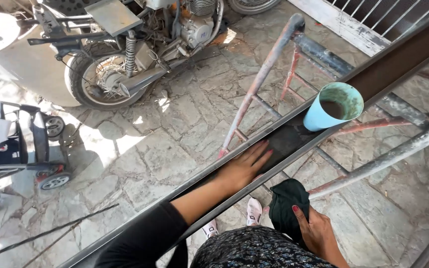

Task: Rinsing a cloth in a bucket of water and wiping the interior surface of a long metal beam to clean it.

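The right hand, nearest the camera, has its fingers clamped on a bunched dark cloth, held just below the near edge of the channel. The channel is a long dark metal section lying diagonally across a paint-stained frame, open side up. The left hand lies flat inside it, fingers together and extended along its floor, palm down, gripping nothing.

Just beyond the left fingertips the channel floor shows a dull, smeared patch. Further along, past that patch, a light blue cup leans on the channel's near edge, its contents dark; whether it is steady cannot be told.

Judgement: the work in hand appears to be wiping the channel floor. To do it well, the cloth should be laid flat rather than balled, pressed into both inner corners, and drawn in one direction along the length. The flat left hand should hold the section down while the right wipes. The cup is near enough to be knocked.

Beyond the frame, on the stone paving, stand a motorcycle and a pushchair, well apart from both hands.
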